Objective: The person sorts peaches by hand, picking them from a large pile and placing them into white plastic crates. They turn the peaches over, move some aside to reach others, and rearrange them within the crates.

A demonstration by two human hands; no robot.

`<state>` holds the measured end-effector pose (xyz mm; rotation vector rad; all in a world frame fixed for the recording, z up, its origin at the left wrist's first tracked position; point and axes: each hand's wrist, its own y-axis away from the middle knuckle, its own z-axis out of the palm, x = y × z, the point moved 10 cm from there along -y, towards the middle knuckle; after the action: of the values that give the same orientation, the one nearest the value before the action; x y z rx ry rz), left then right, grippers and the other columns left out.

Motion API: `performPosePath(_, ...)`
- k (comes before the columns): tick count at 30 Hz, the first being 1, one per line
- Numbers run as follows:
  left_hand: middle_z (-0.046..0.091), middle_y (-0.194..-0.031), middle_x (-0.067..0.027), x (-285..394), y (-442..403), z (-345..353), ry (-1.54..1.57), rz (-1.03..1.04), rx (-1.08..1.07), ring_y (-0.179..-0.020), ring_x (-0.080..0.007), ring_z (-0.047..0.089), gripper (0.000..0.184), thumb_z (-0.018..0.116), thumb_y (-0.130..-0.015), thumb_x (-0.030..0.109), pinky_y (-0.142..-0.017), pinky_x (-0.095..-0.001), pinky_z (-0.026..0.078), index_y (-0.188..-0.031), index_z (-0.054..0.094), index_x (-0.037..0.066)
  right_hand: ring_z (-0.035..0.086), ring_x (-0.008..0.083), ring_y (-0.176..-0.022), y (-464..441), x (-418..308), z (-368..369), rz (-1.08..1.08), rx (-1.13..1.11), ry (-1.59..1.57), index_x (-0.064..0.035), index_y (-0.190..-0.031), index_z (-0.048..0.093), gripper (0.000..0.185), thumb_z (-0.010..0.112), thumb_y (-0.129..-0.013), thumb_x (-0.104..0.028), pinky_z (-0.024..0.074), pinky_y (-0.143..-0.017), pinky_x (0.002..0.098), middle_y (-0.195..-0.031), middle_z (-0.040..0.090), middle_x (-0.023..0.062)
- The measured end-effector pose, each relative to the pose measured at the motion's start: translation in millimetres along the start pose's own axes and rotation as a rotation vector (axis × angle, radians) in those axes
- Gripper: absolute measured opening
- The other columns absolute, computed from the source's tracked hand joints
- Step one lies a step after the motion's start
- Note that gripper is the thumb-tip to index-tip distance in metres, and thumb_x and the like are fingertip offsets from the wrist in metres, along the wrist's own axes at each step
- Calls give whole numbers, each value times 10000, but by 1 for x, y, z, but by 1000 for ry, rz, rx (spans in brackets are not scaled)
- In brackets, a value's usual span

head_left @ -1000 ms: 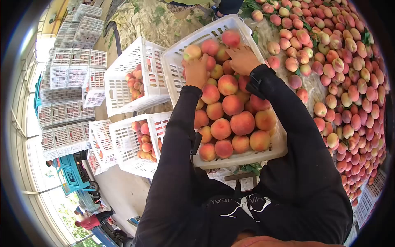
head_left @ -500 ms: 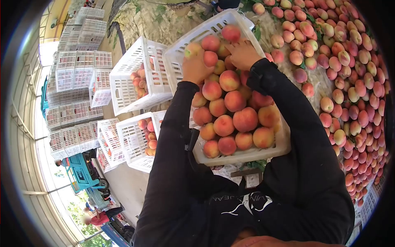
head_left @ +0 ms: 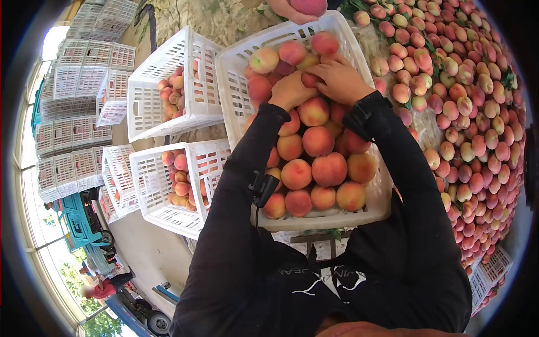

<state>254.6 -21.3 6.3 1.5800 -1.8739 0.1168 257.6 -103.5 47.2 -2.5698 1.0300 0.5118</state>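
Observation:
In front of me a white plastic crate (head_left: 323, 220) is filled with red and yellow peaches (head_left: 318, 141). My left hand (head_left: 289, 90) is curled among them, and a small peach (head_left: 310, 80) sits at its fingertips. From the other side my right hand (head_left: 341, 82) bends its fingers over this same peach, so the two hands nearly meet. Their undersides are hidden. A pale yellow peach (head_left: 264, 60) and several red ones lie just beyond my hands. At the crate's far edge, another person's hand (head_left: 289, 10) holds a peach (head_left: 308, 5).
On the left stand two white crates, one farther back (head_left: 160, 84) and one nearer (head_left: 160, 191), partly filled with peaches. Stacked crates (head_left: 84, 78) rise behind them, near a blue vehicle (head_left: 78, 222) and a person in red (head_left: 104, 288). A large peach pile (head_left: 477, 135) spreads on the right.
My left hand has moved right with the peach at its fingertips, closer to my right hand. Another person's hand with a peach has come in at the top. The view has shifted slightly.

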Motion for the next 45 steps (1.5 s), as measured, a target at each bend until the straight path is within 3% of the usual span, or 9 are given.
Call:
performPosePath(5, 667, -1090, -216, -29, 14, -3, 167, -33, 203, -1033, -339, 656, 598, 677, -765, 416, -871, -411, 516, -1192, 606, 3, 622, 289, -1019, 1, 2, -8, 88, 24, 241, -172, -1182, 645, 369, 632, -847, -324, 382, -998, 447, -1005, 694, 86)
performPosePath(15, 668, -1077, -190, -30, 8, -31, -76, 171, 254, -1042, -324, 615, 547, 654, -805, 264, -926, -406, 461, -1286, 570, 17, 644, 246, -1001, -2, -11, 3, -34, 80, 145, -203, -1202, 648, 367, 631, -856, -326, 406, -946, 443, -1032, 688, 44)
performPosePath(17, 661, -1107, -188, 10, 27, -84, -466, 361, 756, -1080, -352, 591, 541, 702, -785, 316, -981, -461, 411, -1261, 599, 81, 647, 236, -995, -2, -12, 3, -14, 40, 168, -208, -1186, 658, 356, 634, -848, -316, 409, -935, 441, -1038, 687, 38)
performPosePath(27, 656, -1067, -128, -8, -41, -61, -808, 104, 539, -1018, -305, 603, 499, 751, -741, 425, -945, -483, 364, -1129, 648, 127, 656, 231, -966, -2, -10, 3, -41, 118, 135, -193, -1142, 671, 328, 639, -841, -320, 416, -891, 430, -986, 697, 43)
performPosePath(29, 641, -1109, -121, -16, -46, -47, -773, 113, 277, -1034, -311, 591, 555, 779, -696, 358, -946, -511, 363, -1173, 616, 125, 658, 227, -954, -4, -10, 4, 15, 21, 167, -196, -1134, 672, 321, 642, -842, -324, 418, -883, 422, -965, 702, 46)
performPosePath(33, 610, -1174, -125, 14, 7, -61, -732, 412, 555, -1051, -325, 578, 617, 786, -661, 236, -969, -528, 357, -1222, 560, 113, 657, 228, -944, 0, -6, 8, 30, 63, 131, -200, -1123, 674, 315, 651, -837, -332, 415, -886, 420, -959, 704, 46)
performPosePath(37, 588, -1199, -157, 23, 64, -72, -495, 424, 580, -1129, -340, 556, 634, 778, -686, 132, -1002, -439, 406, -1250, 498, 65, 641, 246, -975, -2, -7, 8, 33, 51, 127, -192, -1156, 658, 343, 664, -831, -303, 417, -920, 427, -1023, 693, 46)
performPosePath(39, 587, -1192, -177, -11, 68, -57, -83, 270, 420, -1111, -390, 558, 616, 748, -726, 152, -970, -436, 447, -1272, 485, 43, 627, 262, -1007, -3, -9, 7, 37, 13, 97, -177, -1180, 645, 368, 671, -827, -275, 424, -938, 437, -1073, 682, 50)
performPosePath(45, 629, -1189, -152, -38, 68, -28, 235, 177, 187, -1097, -292, 617, 431, 625, -862, 97, -916, -363, 485, -1278, 514, 67, 629, 244, -990, -1, -8, 11, -11, 35, 125, -202, -1173, 643, 345, 655, -851, -324, 392, -947, 429, -1038, 685, 50)
